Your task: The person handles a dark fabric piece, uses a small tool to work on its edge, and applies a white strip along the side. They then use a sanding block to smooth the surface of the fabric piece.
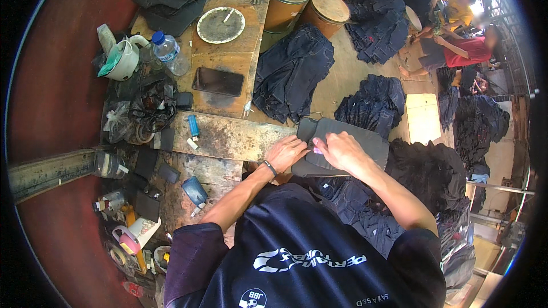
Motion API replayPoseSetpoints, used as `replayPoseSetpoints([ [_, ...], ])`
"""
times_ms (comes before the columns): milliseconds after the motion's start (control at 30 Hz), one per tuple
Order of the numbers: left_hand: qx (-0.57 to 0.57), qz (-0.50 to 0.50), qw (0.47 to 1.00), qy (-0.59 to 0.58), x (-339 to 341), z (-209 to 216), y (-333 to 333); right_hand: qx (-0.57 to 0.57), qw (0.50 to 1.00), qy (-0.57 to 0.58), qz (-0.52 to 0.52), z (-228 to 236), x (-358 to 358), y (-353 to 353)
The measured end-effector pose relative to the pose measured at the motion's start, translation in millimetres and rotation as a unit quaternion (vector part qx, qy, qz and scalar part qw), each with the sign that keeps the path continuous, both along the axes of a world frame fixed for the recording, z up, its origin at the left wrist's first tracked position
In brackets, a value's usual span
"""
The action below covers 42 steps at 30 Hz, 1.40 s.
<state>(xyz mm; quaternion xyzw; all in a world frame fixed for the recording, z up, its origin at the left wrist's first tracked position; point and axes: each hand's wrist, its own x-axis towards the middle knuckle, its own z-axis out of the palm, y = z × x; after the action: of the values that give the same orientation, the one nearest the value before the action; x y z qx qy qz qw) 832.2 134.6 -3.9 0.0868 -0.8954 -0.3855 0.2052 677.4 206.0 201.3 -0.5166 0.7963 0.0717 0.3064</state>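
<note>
In front of my torso lies a dark flat panel (365,138), with a smaller dark piece (307,129) against its left side. My left hand (287,153) is closed at the panel's left edge, fingers bent together, a dark band on its wrist. My right hand (338,151) rests over the panel with curled fingers. A small purple-pink object (317,150) shows at its fingertips, too small to name. Both hands are close together, the right one slightly higher on the panel. The undersides of the fingers are hidden.
Left of my hands, a worn wooden bench holds a blue lighter (193,126), phone (218,81), round plate (221,25), water bottle (169,52) and blue container (194,190). Dark denim piles (294,71) lie ahead and right. People (465,51) sit at far right.
</note>
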Motion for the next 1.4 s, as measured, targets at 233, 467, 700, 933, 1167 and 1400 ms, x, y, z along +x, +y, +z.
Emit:
replayPoseSetpoints([
  [233, -0.018, -0.001, 0.997, 0.074, -1.7, 2.0, -2.1, -0.195, 0.970, 0.067, 0.127, -9.2, 28.7, 22.7],
  [467, -0.055, 0.029, 0.998, 0.025, -3.7, -4.5, 1.6, -0.030, 0.999, 0.006, -0.040, -8.3, 15.3, 14.1],
  [700, -0.037, -0.002, 0.999, -0.011, 1.3, -1.8, -0.2, -0.084, 0.996, 0.025, -0.016, -13.3, 33.3, 21.3],
  [933, -0.083, -0.006, 0.996, -0.041, -4.3, 1.3, -3.6, -0.127, 0.991, 0.020, -0.036, -11.8, 22.8, 26.2],
  [1167, -0.133, -0.053, 0.989, -0.036, -3.7, 13.3, -9.5, -0.049, 0.991, 0.091, -0.082, 9.1, 7.1, 46.7],
  [1400, -0.144, -0.041, 0.979, -0.138, -21.5, 1.9, 0.0, -0.289, 0.911, 0.041, -0.292, -3.3, -25.2, 90.6],
])
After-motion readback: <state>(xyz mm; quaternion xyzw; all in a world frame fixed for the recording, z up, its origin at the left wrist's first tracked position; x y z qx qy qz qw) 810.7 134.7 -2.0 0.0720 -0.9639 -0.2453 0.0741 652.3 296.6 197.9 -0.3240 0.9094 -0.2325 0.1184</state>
